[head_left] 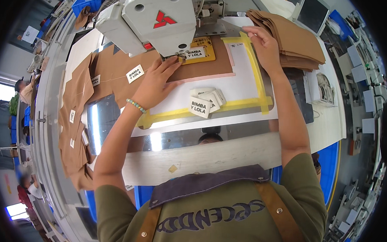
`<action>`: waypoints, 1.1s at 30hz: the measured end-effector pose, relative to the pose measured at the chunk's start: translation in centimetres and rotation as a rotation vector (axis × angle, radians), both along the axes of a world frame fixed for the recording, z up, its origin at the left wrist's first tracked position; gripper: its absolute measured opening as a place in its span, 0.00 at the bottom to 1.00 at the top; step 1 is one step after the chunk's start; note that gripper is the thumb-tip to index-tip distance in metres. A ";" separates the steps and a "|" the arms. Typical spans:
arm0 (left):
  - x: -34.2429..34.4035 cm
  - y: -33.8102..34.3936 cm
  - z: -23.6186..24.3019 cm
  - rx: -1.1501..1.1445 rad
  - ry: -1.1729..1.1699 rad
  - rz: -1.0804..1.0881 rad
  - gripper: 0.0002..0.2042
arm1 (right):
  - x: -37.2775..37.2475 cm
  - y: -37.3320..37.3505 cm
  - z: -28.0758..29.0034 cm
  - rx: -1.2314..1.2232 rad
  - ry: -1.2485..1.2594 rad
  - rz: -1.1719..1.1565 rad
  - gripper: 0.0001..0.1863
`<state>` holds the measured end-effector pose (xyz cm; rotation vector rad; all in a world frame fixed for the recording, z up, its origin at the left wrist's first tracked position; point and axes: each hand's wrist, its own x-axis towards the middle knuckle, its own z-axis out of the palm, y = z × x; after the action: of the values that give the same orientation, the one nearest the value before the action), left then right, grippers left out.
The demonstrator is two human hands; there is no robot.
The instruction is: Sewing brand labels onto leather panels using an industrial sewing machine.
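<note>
My left hand lies with fingers stretched over a brown fabric piece, its fingertips close to the needle area of a white sewing machine head. Beside those fingertips, a yellow template frames a white printed label on the fabric. My right hand rests at the far right corner of a white sheet edged with yellow tape. Its fingers are loosely bent, with nothing visible in them. Several loose white labels lie in a small pile on the sheet, nearer to me.
Brown fabric pieces with labels trail over the table's left side. At the far right lies a stack of brown pieces, by a screen and a white box. A shiny metal plate lies along the near side.
</note>
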<state>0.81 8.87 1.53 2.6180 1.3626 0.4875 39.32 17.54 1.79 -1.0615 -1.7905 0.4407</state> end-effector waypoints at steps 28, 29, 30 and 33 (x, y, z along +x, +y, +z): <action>0.6 1.1 -0.8 0.043 -0.083 -0.070 0.22 | 1.2 1.9 -2.2 -0.161 0.116 -0.041 0.12; 0.6 1.1 -0.7 0.047 -0.072 -0.065 0.22 | 1.2 1.9 -2.2 -0.160 0.106 -0.043 0.12; 0.6 1.1 -0.6 0.047 -0.072 -0.065 0.22 | 1.2 1.9 -2.2 -0.159 0.097 -0.047 0.12; 0.7 1.3 -0.5 0.005 -0.076 -0.057 0.21 | 1.3 2.0 -2.2 -0.149 0.082 -0.053 0.12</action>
<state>1.46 10.12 1.02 2.6058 1.2616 0.5763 40.57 19.57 -0.39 -1.1746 -1.6739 0.5834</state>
